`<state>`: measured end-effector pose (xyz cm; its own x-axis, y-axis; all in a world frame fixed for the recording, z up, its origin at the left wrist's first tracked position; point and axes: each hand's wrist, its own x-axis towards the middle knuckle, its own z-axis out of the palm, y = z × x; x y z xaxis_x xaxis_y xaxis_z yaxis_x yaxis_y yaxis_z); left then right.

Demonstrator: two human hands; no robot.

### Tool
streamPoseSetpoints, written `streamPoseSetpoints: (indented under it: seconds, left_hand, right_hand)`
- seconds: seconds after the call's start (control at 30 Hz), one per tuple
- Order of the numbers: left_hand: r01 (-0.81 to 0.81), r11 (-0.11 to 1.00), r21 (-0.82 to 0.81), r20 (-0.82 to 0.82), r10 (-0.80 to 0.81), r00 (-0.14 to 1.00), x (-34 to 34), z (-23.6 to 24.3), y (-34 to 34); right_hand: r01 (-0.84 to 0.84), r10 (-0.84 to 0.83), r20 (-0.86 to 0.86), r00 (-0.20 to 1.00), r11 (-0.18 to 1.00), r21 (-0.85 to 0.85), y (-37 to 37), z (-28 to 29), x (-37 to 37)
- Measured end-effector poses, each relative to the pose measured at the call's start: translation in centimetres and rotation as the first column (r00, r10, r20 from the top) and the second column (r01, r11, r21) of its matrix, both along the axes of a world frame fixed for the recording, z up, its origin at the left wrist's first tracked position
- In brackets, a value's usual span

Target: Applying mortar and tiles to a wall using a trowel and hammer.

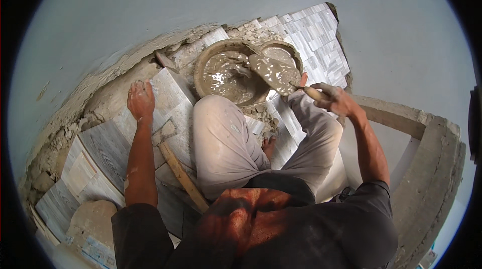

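Observation:
My right hand (331, 99) grips the wooden handle of a trowel (275, 74), whose blade carries a glistening load of wet grey-brown mortar above the large round tub (200, 68). The tub holds more wet mortar (223, 76). Behind the blade, a smaller container (281, 53) also holds grey mix. My left hand (141, 99) rests on a pale grey tile (168, 93) left of the tub, fingers slightly bent and apart, with nothing visible in it. My bent knees in light trousers sit just below the tub.
Stepped tiles (314, 38) rise along the wall toward the back. Broken plaster (75, 136) runs along the left wall. A wooden strip (183, 173) and a dusty bag (90, 221) lie at lower left. A concrete ledge (429, 178) borders a drop on the right.

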<state>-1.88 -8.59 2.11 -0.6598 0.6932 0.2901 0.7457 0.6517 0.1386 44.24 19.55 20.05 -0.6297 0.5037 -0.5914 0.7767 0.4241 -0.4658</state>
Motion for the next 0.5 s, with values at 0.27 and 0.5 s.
streamPoseSetpoints:
  seconds: [0.27, 0.5]
  left_hand:
    - [-0.004, 0.998, -0.063, 0.037, 0.006, 0.999, 0.0, 0.1, 0.1]
    - [-0.003, 0.999, -0.032, 0.037, 0.004, 0.999, 0.2, 0.1, 0.3]
  right_hand:
    - [-0.043, 0.004, 0.162, 0.987, 0.97, 0.238, 7.8, -2.8, 3.7]
    - [-0.342, 0.171, 0.54, 0.824, 0.911, 0.232, 11.4, -21.8, 0.0]
